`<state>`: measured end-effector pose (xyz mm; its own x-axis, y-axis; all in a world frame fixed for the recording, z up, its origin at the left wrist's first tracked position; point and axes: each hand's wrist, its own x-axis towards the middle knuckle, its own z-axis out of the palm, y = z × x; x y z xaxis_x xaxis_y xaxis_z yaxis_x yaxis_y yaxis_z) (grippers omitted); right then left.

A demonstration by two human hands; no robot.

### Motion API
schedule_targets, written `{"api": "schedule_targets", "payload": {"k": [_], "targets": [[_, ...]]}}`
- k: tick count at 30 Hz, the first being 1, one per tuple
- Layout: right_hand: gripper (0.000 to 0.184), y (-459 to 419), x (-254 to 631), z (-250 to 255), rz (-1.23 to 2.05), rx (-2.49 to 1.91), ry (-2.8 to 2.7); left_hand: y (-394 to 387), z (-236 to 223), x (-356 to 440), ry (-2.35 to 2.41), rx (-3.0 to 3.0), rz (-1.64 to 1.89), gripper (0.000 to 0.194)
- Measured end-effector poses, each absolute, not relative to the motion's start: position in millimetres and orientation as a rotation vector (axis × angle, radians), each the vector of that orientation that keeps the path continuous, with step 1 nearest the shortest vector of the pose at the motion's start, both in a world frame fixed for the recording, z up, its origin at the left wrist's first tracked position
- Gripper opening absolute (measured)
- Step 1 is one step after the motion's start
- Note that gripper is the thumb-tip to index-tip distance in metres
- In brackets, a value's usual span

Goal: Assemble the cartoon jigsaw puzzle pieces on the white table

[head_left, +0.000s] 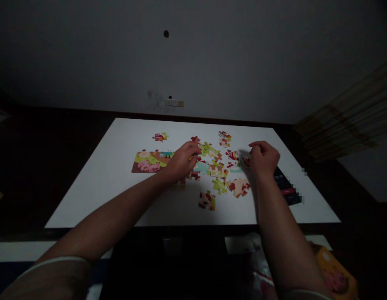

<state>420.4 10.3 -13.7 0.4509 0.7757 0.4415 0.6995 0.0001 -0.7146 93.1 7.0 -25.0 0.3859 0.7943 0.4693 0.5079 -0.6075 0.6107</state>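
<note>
Colourful jigsaw pieces lie scattered over a white table (87,200). At the left, a joined puzzle section (149,161) in pink, green and brown lies flat. My left hand (181,161) hangs just right of that section, its curled fingers over a loose cluster of pieces (210,151). Farther right, my right hand (264,157) curves down beside a small red-and-white puzzle piece (246,161). Whether either hand grips a piece is hidden. Other loose pieces lie nearby, including a cream-and-red piece (239,187) and a multicoloured piece (207,200).
A dark box (287,187) lies under the table's right edge area, partly behind my right forearm. A wall socket strip (174,102) sits on the wall behind. An orange box (335,271) and a plastic bag (252,258) lie below the near table edge.
</note>
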Motion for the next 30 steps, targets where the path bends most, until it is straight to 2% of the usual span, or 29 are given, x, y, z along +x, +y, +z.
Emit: {"api": "schedule_targets", "payload": {"k": [9, 17, 20, 25, 30], "targets": [[0.025, 9, 418, -12, 0.116, -1.725, -1.289, 11, -30, 90, 1.143, 2.342, 1.096, 0.031], [0.025, 7, 414, -5, 0.156, -1.796, -1.295, 4, -8, 87, 1.343, 2.529, 0.742, 0.024], [0.025, 8, 415, -7, 0.158, -1.794, -1.305, 0, -4, 88, 1.242, 2.603, 0.660, 0.020], [0.024, 9, 417, -10, 0.172, -1.775, -1.309, -8, -6, 93, 1.018, 2.657, 0.513, 0.035], [0.026, 8, 416, -9, 0.184, -1.758, -1.317, -10, -7, 96, 1.035, 2.655, 0.540, 0.030]]}}
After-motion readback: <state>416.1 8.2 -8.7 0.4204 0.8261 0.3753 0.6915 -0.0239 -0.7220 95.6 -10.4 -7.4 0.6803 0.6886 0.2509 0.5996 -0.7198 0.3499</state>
